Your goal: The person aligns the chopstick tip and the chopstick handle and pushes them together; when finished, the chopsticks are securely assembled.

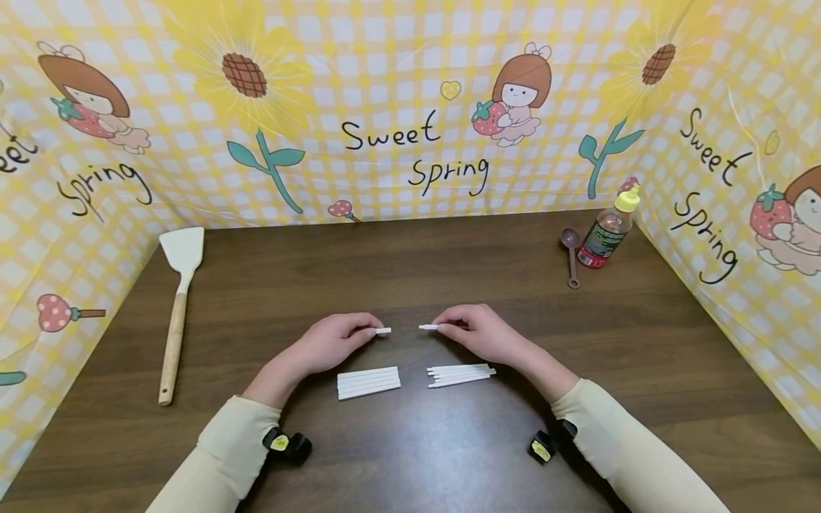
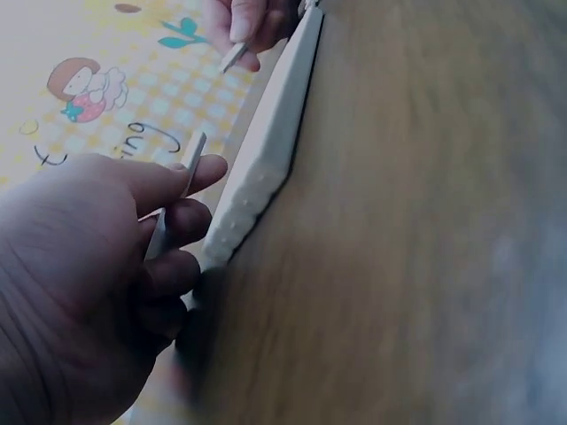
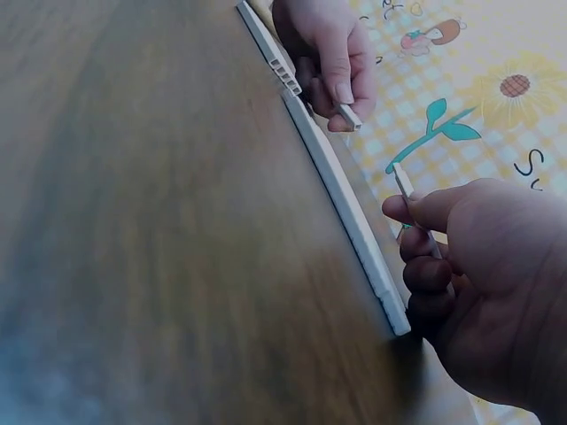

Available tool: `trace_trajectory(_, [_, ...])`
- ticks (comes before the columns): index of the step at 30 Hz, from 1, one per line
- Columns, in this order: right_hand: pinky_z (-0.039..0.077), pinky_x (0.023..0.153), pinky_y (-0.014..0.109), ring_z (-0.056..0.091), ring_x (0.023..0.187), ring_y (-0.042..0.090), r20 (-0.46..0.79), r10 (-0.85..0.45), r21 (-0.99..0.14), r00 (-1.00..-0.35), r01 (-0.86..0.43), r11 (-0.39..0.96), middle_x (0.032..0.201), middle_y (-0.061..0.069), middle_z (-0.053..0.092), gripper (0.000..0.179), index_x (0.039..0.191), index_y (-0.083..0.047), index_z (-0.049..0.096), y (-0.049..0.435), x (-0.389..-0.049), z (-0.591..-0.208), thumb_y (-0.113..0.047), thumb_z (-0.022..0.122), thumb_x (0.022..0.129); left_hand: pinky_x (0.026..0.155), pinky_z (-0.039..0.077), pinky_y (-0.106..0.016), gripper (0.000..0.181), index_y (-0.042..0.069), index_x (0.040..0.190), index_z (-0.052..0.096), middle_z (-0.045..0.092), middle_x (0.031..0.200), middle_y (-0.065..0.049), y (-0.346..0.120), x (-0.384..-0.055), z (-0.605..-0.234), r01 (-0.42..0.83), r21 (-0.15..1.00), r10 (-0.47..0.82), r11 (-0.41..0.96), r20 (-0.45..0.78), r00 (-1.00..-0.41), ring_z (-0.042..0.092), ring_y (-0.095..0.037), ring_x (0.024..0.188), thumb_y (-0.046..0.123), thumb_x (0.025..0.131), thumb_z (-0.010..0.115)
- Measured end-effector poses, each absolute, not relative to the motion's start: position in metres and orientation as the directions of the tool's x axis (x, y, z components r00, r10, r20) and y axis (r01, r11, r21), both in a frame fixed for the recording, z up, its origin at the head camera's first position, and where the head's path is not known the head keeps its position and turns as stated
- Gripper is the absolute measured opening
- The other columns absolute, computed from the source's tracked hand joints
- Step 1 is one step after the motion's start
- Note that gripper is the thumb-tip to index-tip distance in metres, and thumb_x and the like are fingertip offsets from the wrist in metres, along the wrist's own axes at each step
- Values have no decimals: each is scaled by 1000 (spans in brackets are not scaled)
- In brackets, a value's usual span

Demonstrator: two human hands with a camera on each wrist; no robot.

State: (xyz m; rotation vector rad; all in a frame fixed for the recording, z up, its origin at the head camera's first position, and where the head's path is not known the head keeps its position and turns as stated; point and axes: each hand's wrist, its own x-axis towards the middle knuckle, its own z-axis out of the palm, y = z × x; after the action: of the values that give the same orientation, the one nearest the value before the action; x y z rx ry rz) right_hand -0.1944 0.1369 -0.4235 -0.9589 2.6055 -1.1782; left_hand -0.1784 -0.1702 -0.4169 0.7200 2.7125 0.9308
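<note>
My left hand (image 1: 333,343) pinches a thin white stick (image 1: 384,330) between thumb and fingers, its end poking out to the right. In the right wrist view this stick (image 3: 352,119) shows a hollow, square end. Opposite it, my right hand (image 1: 485,335) pinches another white stick (image 1: 426,327), whose narrower tip (image 3: 399,168) points left. A gap separates the two ends above the table. Closer to me lie two flat rows of white sticks: an even left row (image 1: 368,383) and a right row (image 1: 460,375) with stepped, narrower ends.
A white spatula (image 1: 182,256) with a wooden handle lies on the left of the brown table (image 1: 398,271). At the back right are a brown measuring spoon (image 1: 571,246) and a yellow-capped bottle (image 1: 604,235). Patterned yellow cloth (image 1: 385,85) hangs behind and at both sides.
</note>
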Motion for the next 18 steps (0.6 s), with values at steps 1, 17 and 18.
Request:
trace_trajectory(1, [50, 80, 31, 60, 85, 10, 140, -601, -714, -787, -501, 490, 96, -7, 71, 11, 105, -14, 77, 136, -195, -423, -16, 67, 99, 89, 48, -45, 15, 23, 111, 72, 69, 105, 8, -169, -178, -417, 391, 611, 505, 689, -17, -863, 61, -15, 95, 22, 104, 58])
trace_trajectory(17, [49, 76, 29, 59, 79, 8, 118, -639, -724, -760, -506, 469, 88, -7, 69, 10, 105, -13, 75, 123, -198, -424, -17, 67, 99, 74, 47, -35, 14, 17, 110, 70, 62, 84, 6, -166, -183, -421, 378, 711, 547, 594, -12, -837, 57, -13, 77, 15, 104, 57])
trace_trajectory(18, [49, 76, 29, 59, 79, 8, 114, -639, -725, -760, -504, 470, 88, -7, 69, 11, 105, -13, 75, 122, -198, -424, -17, 67, 99, 74, 47, -35, 14, 17, 110, 70, 62, 84, 6, -165, -184, -421, 378, 715, 550, 588, -11, -835, 57, -13, 78, 14, 104, 57])
